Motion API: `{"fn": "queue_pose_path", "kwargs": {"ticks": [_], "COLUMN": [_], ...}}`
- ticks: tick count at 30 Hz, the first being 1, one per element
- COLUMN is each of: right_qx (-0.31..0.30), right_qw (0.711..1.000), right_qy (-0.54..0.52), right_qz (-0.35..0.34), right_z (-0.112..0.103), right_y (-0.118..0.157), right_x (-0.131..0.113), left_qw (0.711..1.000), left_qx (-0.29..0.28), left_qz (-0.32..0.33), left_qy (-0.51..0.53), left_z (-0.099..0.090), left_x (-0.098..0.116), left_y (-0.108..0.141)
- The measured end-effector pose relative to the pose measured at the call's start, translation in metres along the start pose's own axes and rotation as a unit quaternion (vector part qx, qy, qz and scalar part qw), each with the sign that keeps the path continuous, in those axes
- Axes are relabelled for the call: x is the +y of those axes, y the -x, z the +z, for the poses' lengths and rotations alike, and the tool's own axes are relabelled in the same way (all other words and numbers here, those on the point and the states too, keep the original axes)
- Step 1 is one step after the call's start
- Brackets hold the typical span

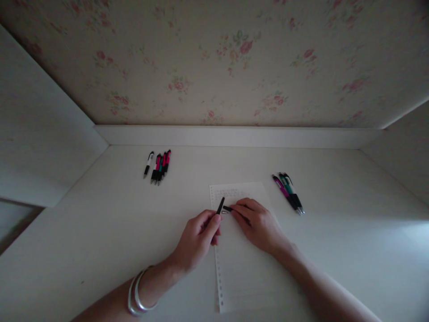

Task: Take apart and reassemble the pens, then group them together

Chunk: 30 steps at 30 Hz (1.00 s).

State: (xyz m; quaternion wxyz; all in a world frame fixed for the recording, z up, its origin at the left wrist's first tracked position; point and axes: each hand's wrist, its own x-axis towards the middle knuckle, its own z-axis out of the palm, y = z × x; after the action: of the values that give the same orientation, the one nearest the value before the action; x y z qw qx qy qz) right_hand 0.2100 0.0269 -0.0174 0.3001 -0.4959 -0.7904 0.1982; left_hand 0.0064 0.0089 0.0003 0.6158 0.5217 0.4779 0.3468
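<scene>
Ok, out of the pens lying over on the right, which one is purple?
The leftmost pen of that group, on the side nearer the right hand. Its barrel is purple, whereas the neighbouring pens show teal and white.

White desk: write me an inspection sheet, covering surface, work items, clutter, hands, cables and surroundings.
Surface: white desk, small dark speck at left.
Work items: black pen part, shorter black piece, small metallic piece, hole-punched paper.
Clutter: left pens, right pens.
Hands: left hand grips pen part; right hand touches shorter piece, grip unclear.
Cables: nothing seen.
Surroundings: floral wall, white side panels.
</scene>
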Motion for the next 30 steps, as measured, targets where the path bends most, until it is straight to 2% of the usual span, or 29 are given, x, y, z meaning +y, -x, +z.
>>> {"fn": "queue_pose_path", "kwargs": {"ticks": [3, 6, 9, 12, 14, 16, 18, 25, 30], "right_qx": [0.046, 0.09, 0.096, 0.095, 0.09, 0.085, 0.09, 0.096, 0.082], "right_qw": [0.994, 0.967, 0.919, 0.853, 0.811, 0.787, 0.778, 0.784, 0.772], "right_qy": [-0.076, -0.197, -0.346, -0.477, -0.542, -0.577, -0.587, -0.574, -0.585], "right_qz": [0.06, 0.134, 0.165, 0.191, 0.2, 0.202, 0.203, 0.216, 0.235], "right_z": [0.001, 0.0, -0.002, -0.003, -0.002, -0.001, -0.001, -0.004, -0.005], "right_y": [0.0, 0.0, -0.002, -0.003, -0.004, -0.005, -0.006, -0.008, -0.007], "right_x": [0.006, 0.011, 0.01, 0.006, 0.003, 0.001, 0.001, -0.001, -0.002], "left_qw": [1.0, 0.998, 0.992, 0.988, 0.988, 0.988, 0.987, 0.986, 0.986], "left_qx": [-0.003, -0.017, -0.044, -0.061, -0.065, -0.069, -0.072, -0.071, -0.072], "left_qz": [0.002, 0.01, 0.016, 0.015, 0.016, 0.016, 0.016, 0.02, 0.019], "left_qy": [-0.014, -0.063, -0.12, -0.14, -0.141, -0.139, -0.139, -0.152, -0.152], "left_z": [0.0, 0.001, 0.001, 0.002, 0.002, 0.002, 0.002, 0.002, 0.002], "left_x": [0.0, -0.001, 0.001, 0.004, 0.005, 0.006, 0.006, 0.005, 0.006], "left_y": [0.0, 0.0, 0.001, 0.002, 0.002, 0.002, 0.002, 0.002, 0.003]}}
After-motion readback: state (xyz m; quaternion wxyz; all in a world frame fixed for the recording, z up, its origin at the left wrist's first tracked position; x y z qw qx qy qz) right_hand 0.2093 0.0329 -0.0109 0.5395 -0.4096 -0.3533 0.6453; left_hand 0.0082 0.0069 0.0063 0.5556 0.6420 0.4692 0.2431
